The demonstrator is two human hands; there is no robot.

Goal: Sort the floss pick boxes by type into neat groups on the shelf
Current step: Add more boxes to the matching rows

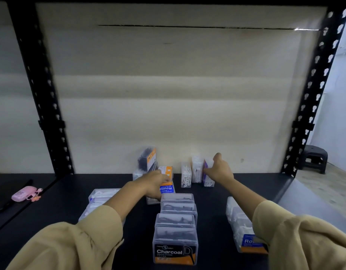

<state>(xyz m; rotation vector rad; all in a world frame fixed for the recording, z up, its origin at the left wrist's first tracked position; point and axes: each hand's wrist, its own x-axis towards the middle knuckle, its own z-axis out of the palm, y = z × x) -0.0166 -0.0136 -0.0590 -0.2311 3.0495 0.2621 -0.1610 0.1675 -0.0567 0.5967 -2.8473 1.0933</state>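
The left hand grips a blue Round box mid-shelf. The right hand clasps a purple box far right, by the wall. Charcoal boxes line up near.

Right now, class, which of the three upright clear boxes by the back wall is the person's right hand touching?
The rightmost upright box, the one with the purple label. The right hand rests against it; the two white-filled boxes to its left stand untouched.

Charcoal boxes row mid-shelf; upright boxes behind.
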